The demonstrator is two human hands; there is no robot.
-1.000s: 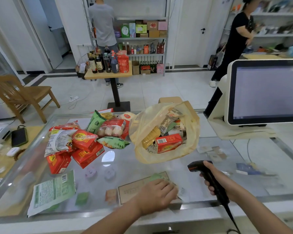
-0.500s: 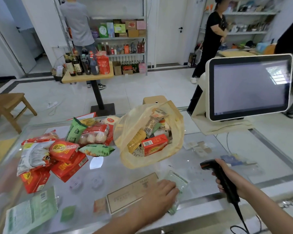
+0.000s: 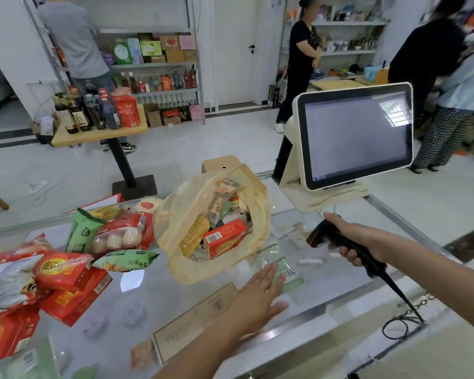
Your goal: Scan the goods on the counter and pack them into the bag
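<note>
Green packet [image 3: 278, 266] lay just right of bag [image 3: 175, 258], under flat open left hand [image 3: 257, 296]; right hand [image 3: 359, 242] gripped scanner [image 3: 323, 233].

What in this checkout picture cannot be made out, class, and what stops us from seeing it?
- Head view: goods deep in the yellow bag are hidden by its cloudy plastic and the packs on top.
- The clear green packet has print too blurred to read, partly under the left hand.
- The scanner window faces away; the right hand covers its grip.
- The screen text is too faint.

The left hand [image 3: 257, 294] has slid the green packet [image 3: 278, 265] toward the bag [image 3: 181, 214].
</note>
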